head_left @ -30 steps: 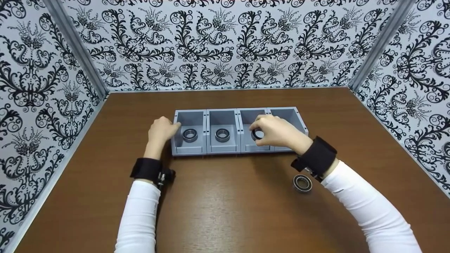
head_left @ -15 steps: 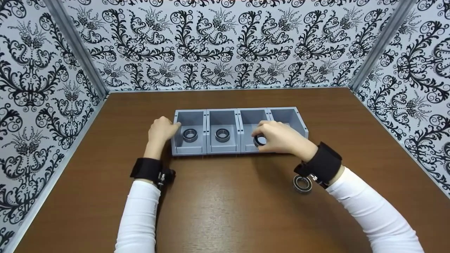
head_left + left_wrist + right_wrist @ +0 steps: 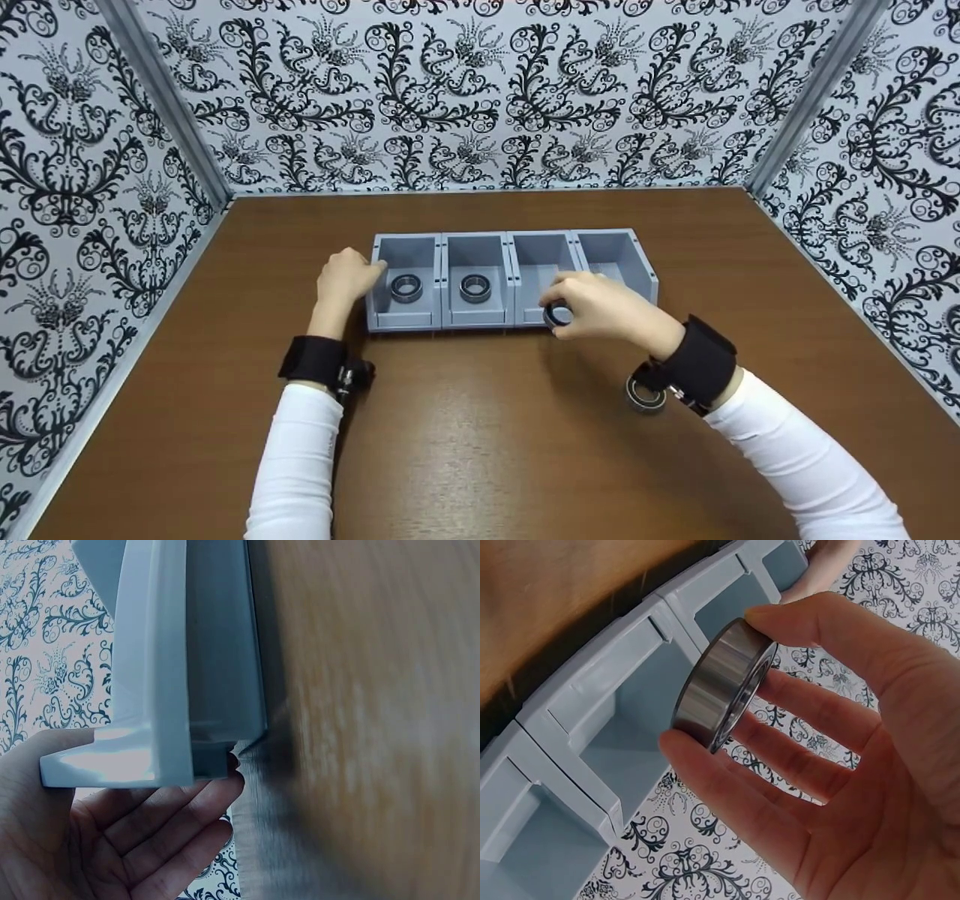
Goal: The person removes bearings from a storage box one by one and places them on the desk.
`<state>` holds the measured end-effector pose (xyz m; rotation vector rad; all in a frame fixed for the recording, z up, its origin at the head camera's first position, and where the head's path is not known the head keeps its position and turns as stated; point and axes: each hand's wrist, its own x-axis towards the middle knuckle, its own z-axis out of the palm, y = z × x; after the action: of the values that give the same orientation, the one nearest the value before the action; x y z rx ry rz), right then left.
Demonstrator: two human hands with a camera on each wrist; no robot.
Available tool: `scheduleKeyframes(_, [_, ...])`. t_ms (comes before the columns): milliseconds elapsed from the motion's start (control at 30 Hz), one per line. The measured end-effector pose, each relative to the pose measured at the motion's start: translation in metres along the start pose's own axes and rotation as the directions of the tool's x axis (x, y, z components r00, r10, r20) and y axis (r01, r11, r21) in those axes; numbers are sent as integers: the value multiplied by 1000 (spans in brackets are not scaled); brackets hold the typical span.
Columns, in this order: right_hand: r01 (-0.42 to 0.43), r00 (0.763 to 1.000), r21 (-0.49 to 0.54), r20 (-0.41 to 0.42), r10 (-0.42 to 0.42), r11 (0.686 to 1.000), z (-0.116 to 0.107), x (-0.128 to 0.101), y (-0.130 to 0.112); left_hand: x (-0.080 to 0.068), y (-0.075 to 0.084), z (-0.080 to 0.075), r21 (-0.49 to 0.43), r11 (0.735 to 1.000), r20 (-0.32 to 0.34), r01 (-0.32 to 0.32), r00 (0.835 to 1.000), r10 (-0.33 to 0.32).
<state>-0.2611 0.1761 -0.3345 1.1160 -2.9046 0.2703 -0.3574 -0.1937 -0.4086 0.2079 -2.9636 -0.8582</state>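
Observation:
In the head view my right hand [image 3: 604,309] pinches a ball bearing [image 3: 554,313] by its outer rim, above the front lip of the third bin from the left. Thumb and forefinger hold the steel bearing [image 3: 725,682] at opposite sides, tilted, in the right wrist view. My left hand [image 3: 346,281] grips the side wall of the leftmost grey bin [image 3: 405,321], thumb over the rim and fingers outside, as the left wrist view shows around the bin wall [image 3: 154,690]. One bearing [image 3: 406,288] lies flat in the leftmost bin, another bearing [image 3: 475,288] in the second bin.
Several grey bins stand joined in a row on the brown table [image 3: 450,435]. A further bearing [image 3: 646,394] lies on the table at right, partly under the right wrist strap [image 3: 694,364] in view. Patterned walls [image 3: 480,97] enclose the back and sides.
My right hand has drawn back toward me and slightly right with the bearing, from inside the third bin to over its front lip. The left hand has stayed still.

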Motion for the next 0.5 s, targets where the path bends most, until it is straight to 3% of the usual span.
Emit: scheduleKeyframes(500, [34,999,4,-11,-34,999,10,-13,-5,0,0,0,-2,1000,-6,3,1000,-3])
